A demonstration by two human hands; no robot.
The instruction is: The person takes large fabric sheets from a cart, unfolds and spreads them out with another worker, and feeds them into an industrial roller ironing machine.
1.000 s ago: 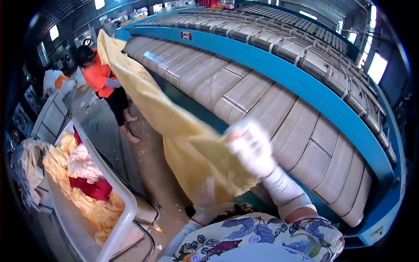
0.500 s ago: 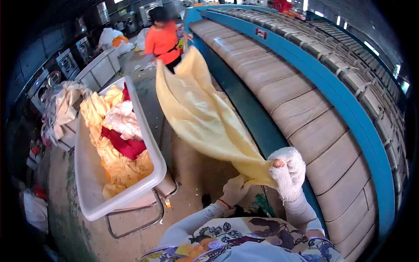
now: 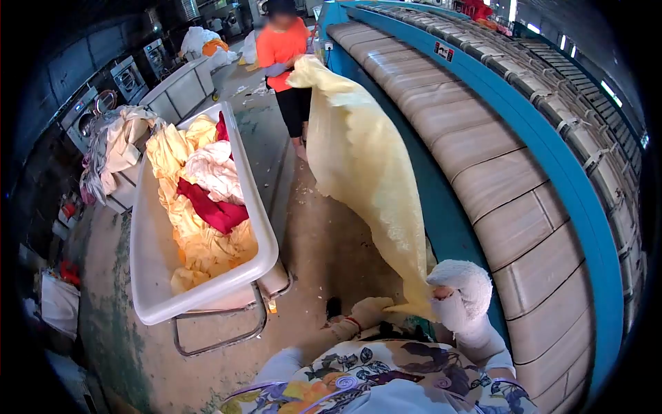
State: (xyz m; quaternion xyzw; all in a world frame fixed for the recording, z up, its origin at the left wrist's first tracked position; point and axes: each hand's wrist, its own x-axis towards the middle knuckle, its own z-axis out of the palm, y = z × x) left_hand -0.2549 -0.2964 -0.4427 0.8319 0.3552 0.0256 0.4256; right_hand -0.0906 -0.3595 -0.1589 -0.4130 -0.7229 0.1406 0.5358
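Observation:
A large pale yellow cloth (image 3: 365, 145) hangs in the air between me and a co-worker (image 3: 283, 52) in an orange top, who grips its far end. My gloved right hand (image 3: 463, 293) is closed on the near edge, close to the padded roller bed. Lower and to the left, my left hand (image 3: 372, 312), also gloved, pinches a corner of the same cloth. Some of its fingers are hard to make out. The cloth is twisted and sags along its left side.
A white tub cart (image 3: 141, 276) on my left holds crumpled yellow, pink and dark red cloths (image 3: 214, 207). The blue ironing machine (image 3: 552, 145) with its padded bed (image 3: 455, 131) runs along my right. Washing machines (image 3: 129, 81) and piled laundry (image 3: 127, 141) stand farther left.
The cloth has gone from spread and billowing to narrower and twisted. The co-worker's hands have come together at the far end. My view has shifted slightly; both my hands keep their hold.

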